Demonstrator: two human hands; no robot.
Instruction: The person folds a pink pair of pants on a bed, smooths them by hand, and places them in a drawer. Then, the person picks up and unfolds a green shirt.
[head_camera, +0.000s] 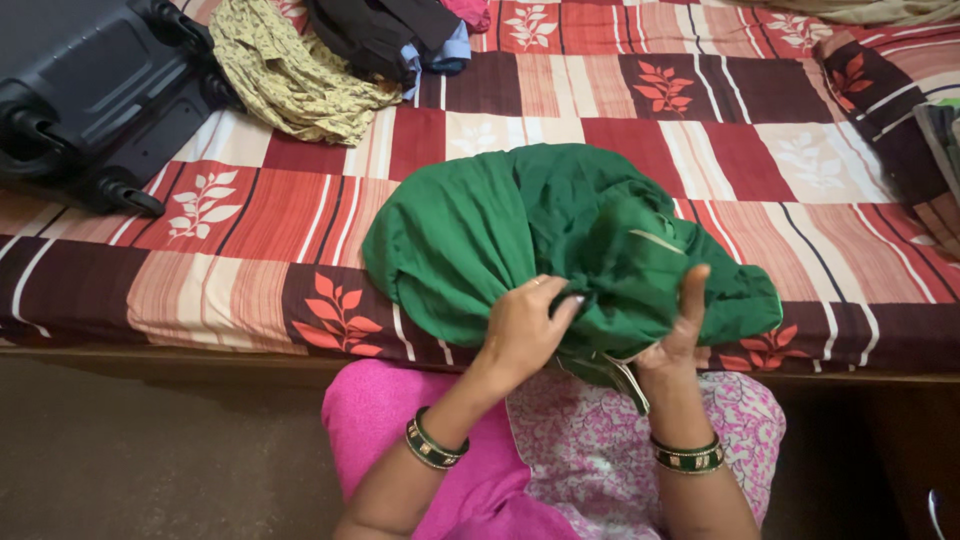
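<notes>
Bunching the crumpled green cloth garment (560, 240), your left hand (525, 330) pinches it, right hand (680, 335) spread (folding looks barely begun).

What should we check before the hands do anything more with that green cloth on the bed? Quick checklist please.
1. Left hand grip on the green cloth: fingers curled into the fabric at its near edge. ok.
2. Right hand grip: palm open, thumb up against the cloth, not closed on it. not ok.
3. Cloth supported: most of it rests bunched on the bedspread. ok.
4. Cloth laid flat: heavily crumpled. not ok.
5. Space around the cloth: suitcase and the yellow patterned garment lie apart at the far side. ok.
6. Light trim hanging below the hands: snagged or free, cannot tell.
</notes>
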